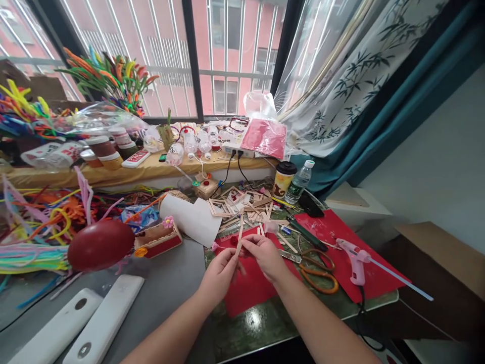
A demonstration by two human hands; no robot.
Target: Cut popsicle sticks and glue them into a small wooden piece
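Note:
My left hand (220, 274) and my right hand (264, 257) meet over a sheet of red paper (248, 298). Between their fingertips a wooden craft stick (241, 228) stands roughly upright, pinched by both. The fingers cover its lower end. A small dark red piece lies just behind the fingers, too hidden to name. To the right of my right hand are scissors (320, 287) with orange-brown handles, their blades pointing toward it. Loose craft sticks (261, 205) are heaped beyond my hands, some joined into frames.
A pink glue gun (355, 260) rests on red paper at right, its glue stick jutting out. A cup (284, 181) and water bottle (301, 183) stand behind. At left are a white paper roll (189, 218), a small decorated box (161, 245) and a dark red balloon (100, 245).

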